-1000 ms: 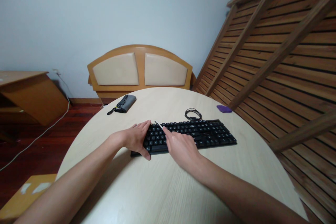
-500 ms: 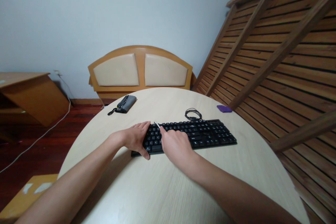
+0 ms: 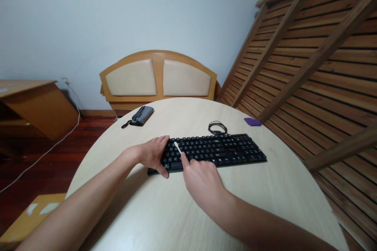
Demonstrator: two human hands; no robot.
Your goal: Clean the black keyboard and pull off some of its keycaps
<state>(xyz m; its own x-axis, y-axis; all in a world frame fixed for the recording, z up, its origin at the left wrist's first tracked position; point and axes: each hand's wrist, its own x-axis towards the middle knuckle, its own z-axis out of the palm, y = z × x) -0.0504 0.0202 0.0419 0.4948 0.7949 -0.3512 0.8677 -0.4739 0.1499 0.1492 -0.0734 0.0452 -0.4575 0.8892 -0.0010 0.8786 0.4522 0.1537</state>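
Note:
A black keyboard (image 3: 218,150) lies flat on the round pale table (image 3: 176,219). My left hand (image 3: 151,155) grips its left end, with the fingers reaching to the back edge and the thumb at the front edge. Over the left half of the keys, my right hand (image 3: 203,176) is closed round a thin white cotton swab (image 3: 178,148). The swab's white tip points away from me at the upper left keys; whether it touches them I cannot tell. The hand covers the swab's lower end.
Behind the keyboard lies its coiled black cable (image 3: 217,127). A grey and black pouch (image 3: 143,116) with a strap sits at the back left, and a purple cloth (image 3: 252,121) at the right edge. Slatted wooden boards (image 3: 318,70) lean close on the right.
My right hand has drawn back toward me and slightly right, bringing the swab's tip nearer and showing more of it. The left hand and keyboard have stayed in place.

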